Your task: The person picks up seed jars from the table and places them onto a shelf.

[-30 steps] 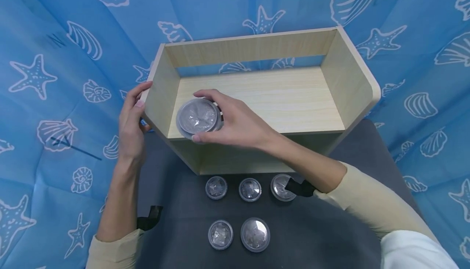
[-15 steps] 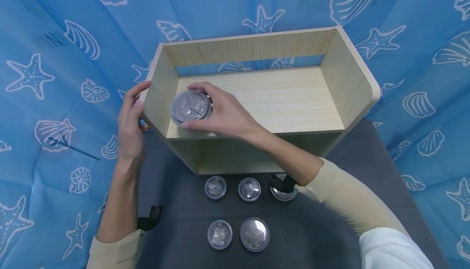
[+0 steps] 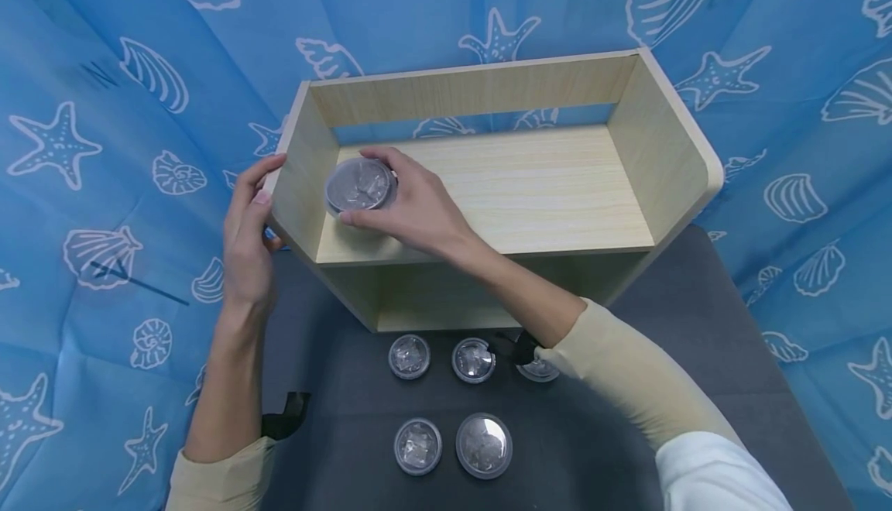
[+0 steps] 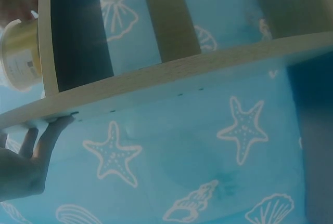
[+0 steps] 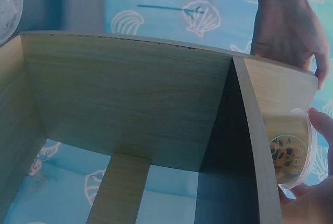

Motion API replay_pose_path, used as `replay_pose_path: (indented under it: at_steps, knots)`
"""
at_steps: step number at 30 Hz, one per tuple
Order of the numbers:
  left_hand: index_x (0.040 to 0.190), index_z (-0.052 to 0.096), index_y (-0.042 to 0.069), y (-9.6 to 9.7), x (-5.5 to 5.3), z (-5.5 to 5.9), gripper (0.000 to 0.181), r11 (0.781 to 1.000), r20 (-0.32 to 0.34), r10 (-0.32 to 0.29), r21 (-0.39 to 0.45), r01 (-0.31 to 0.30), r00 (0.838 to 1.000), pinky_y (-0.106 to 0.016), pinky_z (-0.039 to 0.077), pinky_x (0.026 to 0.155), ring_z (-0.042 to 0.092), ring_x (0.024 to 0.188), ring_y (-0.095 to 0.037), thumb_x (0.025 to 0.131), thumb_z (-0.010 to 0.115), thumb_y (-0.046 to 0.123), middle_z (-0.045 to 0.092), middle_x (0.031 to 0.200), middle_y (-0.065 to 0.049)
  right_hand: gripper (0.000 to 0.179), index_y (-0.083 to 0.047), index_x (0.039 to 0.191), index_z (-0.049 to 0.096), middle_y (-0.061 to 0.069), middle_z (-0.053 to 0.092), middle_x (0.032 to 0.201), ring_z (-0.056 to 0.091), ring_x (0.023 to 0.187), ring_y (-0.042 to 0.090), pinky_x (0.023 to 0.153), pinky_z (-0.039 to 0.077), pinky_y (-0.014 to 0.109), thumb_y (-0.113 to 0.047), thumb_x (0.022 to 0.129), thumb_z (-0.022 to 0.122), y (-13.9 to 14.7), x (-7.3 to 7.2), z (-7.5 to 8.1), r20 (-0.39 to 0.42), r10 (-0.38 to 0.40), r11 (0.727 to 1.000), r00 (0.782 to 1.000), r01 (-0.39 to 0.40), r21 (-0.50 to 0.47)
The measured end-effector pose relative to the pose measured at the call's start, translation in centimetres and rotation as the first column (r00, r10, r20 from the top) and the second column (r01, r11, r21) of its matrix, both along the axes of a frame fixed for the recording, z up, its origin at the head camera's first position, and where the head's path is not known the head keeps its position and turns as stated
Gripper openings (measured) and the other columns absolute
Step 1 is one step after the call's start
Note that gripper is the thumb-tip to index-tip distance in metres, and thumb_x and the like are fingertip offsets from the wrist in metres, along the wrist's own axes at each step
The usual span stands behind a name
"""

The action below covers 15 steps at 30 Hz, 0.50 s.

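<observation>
My right hand grips a round plastic tub with a clear lid, thumb on the near side and fingers on the far side. The tub is over the left end of the upper board of a pale wooden two-tier shelf. In the right wrist view the tub has a printed label, and its base is hidden behind the board's edge. Holding the outer edge of the shelf's left side panel is my left hand. In the left wrist view, fingers touch that panel's outer face.
Several more lidded tubs stand on the dark table in front of the shelf, among them a larger one and a small one. My right forearm partly covers another tub. A blue shell-patterned curtain hangs behind.
My right hand has carried the tub a little left and further back over the upper board. The left hand stays at the side panel, and the tubs on the table have not moved.
</observation>
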<state>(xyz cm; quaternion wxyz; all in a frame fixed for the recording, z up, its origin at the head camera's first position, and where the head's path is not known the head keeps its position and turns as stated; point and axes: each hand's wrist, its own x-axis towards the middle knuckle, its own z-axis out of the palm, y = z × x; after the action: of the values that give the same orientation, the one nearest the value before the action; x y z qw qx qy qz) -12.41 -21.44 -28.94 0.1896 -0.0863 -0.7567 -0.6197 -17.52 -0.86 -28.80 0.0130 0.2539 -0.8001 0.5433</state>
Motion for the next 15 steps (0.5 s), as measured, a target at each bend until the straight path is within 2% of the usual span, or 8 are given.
replay_pose_path:
  at_steps: [11,15]
  knots:
    - [0.141,0.054,0.023,0.07,-0.04,-0.07,0.044,1.000,0.008,0.006,0.010,-0.006,1.000,-0.042,0.039,0.069,0.048,0.107,-0.028,0.102,0.034,0.030,0.050,0.140,-0.004,0.083,-0.012,0.147,0.047,0.006,0.057,0.136,0.057,0.116,0.015,0.094,0.045,0.027,-0.040,0.079,0.083,-0.52,-0.56,-0.08,0.024,-0.061,0.995,0.998,0.059,0.080]
    - [0.141,0.054,0.022,0.12,-0.06,-0.02,0.044,1.000,0.003,-0.003,0.026,0.003,1.000,-0.044,0.037,0.070,0.047,0.109,-0.028,0.102,0.034,0.030,0.049,0.140,-0.004,0.083,-0.012,0.146,0.047,0.005,0.058,0.135,0.058,0.115,0.014,0.093,0.046,0.026,-0.040,0.078,0.084,-0.64,-0.69,-0.10,0.028,-0.068,0.995,0.997,0.066,0.081]
